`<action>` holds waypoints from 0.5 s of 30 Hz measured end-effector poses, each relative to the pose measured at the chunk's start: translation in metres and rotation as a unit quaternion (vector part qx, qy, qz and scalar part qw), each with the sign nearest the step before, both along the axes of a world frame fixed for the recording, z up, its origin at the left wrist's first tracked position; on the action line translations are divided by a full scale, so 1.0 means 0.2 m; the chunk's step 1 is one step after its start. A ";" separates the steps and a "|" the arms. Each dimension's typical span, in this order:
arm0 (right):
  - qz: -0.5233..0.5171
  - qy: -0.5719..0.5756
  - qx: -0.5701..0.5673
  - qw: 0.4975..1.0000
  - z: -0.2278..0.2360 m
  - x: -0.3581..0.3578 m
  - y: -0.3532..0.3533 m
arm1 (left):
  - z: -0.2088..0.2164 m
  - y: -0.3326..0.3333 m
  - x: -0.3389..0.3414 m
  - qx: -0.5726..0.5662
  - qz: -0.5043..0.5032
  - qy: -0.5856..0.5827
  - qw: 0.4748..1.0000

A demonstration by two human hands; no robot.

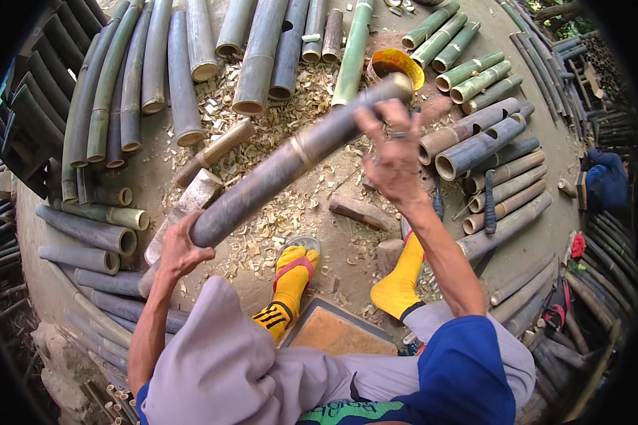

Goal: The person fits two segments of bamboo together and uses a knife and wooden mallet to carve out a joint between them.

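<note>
Motion blur softens the upper end of the bamboo tube [298, 152] and the right hand [395, 152]; exact finger contact there cannot be read. That end partly covers the yellow container [412, 65] at 1 o'clock; its contents cannot be identified. The left hand [181, 248] and the tube's lower end obscure part of the pale log [200, 188] behind them. The right forearm passes close to the yellow sock [397, 283] at 5 o'clock. A person [606, 177] at the 3 o'clock rim is small and indistinct.

Wood chips [306, 88] cover the ground toward 12 o'clock. Long bamboo poles [113, 92] lie at 10 o'clock; short green sections [478, 83] lie at 2 o'clock. A dark-handled tool [490, 205] rests against the tubes at 3 o'clock. A flat board [342, 331] lies between the feet at 6 o'clock.

The bamboo tube is held above the ground, slanting from 9 o'clock to 1 o'clock. The left hand clasps its lower end, thumb extended; the right hand grips near its upper end, forearm rising from 5 o'clock.
</note>
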State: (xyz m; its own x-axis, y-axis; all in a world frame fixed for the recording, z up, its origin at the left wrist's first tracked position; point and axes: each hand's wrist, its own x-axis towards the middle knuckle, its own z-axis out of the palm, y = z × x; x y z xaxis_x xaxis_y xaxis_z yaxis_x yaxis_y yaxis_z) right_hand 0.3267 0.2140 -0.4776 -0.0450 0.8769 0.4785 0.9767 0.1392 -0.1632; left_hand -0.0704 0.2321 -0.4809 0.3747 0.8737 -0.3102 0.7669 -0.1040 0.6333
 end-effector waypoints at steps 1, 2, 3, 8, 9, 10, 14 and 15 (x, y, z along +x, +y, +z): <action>-0.048 0.053 0.054 0.996 0.10 0.02 -0.04 | 0.00 0.01 0.07 -0.015 0.018 -0.046 0.999; -0.071 0.116 0.111 0.984 0.14 0.01 -0.05 | 0.06 0.02 0.14 -0.029 0.048 -0.090 0.994; -0.080 0.209 0.071 0.972 0.11 0.00 -0.06 | 0.09 0.05 0.16 -0.020 0.036 -0.088 0.995; -0.136 0.214 -0.326 0.911 -0.35 -0.01 -0.25 | 0.42 0.17 0.49 -0.054 0.045 -0.333 0.940; -0.142 0.101 -0.380 0.909 -0.49 -0.02 -0.32 | 0.48 0.19 0.52 -0.058 0.037 -0.371 0.926; -0.151 0.039 -0.336 0.929 -0.63 -0.02 -0.43 | 0.52 0.22 0.53 -0.049 0.043 -0.384 0.921; -0.165 -0.040 -0.226 0.959 -0.88 -0.03 -0.70 | 0.68 0.21 0.48 -0.041 0.088 -0.401 0.911; -0.139 0.041 -0.234 0.961 -0.90 0.01 -0.67 | 0.69 0.22 0.48 -0.039 0.101 -0.412 0.905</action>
State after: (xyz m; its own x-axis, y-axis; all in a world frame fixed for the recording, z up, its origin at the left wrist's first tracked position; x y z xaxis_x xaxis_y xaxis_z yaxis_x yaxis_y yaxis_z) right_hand 0.3279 0.0796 -0.6585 0.2438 0.9696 0.0206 0.9468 -0.2334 -0.2214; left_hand 0.0262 0.2761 -0.3424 0.3419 0.9377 -0.0622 0.0303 0.0551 0.9980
